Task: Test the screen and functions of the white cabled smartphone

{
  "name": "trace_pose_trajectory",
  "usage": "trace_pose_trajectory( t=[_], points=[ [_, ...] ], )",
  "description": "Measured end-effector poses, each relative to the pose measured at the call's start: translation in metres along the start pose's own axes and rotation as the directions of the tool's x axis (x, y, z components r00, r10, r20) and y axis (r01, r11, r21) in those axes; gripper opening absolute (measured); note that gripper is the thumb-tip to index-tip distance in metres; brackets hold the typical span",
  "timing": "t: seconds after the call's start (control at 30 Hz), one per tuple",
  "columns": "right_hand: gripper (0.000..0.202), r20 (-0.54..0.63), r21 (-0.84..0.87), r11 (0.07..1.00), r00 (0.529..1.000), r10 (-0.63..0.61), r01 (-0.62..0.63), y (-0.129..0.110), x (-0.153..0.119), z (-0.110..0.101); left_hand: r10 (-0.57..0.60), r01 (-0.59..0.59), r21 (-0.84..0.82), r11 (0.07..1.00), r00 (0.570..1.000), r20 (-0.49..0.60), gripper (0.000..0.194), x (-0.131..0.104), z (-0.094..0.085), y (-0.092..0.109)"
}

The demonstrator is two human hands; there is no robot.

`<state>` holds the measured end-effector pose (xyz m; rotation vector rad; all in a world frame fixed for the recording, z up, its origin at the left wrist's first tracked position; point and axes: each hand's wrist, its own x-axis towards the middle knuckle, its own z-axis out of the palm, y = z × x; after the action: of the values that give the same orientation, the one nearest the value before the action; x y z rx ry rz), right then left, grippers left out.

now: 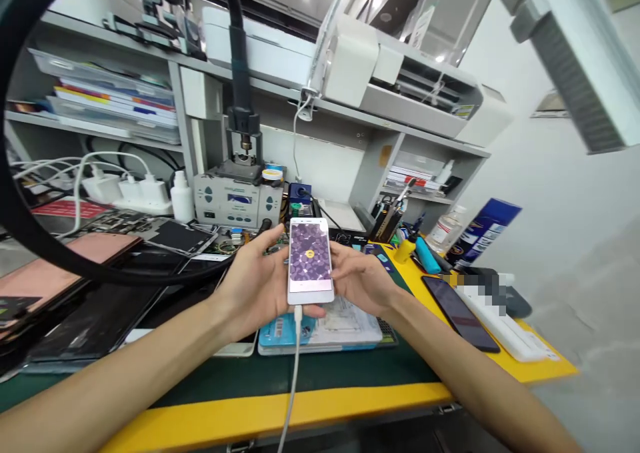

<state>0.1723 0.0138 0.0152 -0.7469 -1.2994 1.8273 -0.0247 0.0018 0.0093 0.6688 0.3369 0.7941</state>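
A white smartphone with a lit, purple-patterned screen is held upright over the bench. My left hand cradles it from the left and beneath, its fingers running behind the phone. At the phone's right edge is my right hand, with curled fingers touching or supporting that side; part of them is hidden behind the phone. A white charging cable is plugged into the bottom edge and hangs down past the bench front. Under the hands lies a blue and white box on the green mat.
A black hose loops across the left, above stacked phone parts and a pink panel. Behind stands a grey hot-air station. On the right are a dark phone, a blue can and a tool holder.
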Motion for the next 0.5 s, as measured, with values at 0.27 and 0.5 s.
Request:
trace_pose_trajectory(
  t=[0.27, 0.5],
  points=[
    [0.062, 0.023, -0.026, 0.999, 0.999, 0.042, -0.041, 0.019, -0.005, -0.011, -0.044, 0.043, -0.055, 0.998, 0.999, -0.004, 0.063, 0.004, -0.005, -0.006],
    [0.070, 0.039, -0.082, 0.997, 0.999, 0.011, -0.008, 0.018, -0.008, -0.008, -0.007, 0.006, -0.041, 0.999, 0.999, -0.031, 0.056, 0.003, 0.000, -0.009]
  ],
)
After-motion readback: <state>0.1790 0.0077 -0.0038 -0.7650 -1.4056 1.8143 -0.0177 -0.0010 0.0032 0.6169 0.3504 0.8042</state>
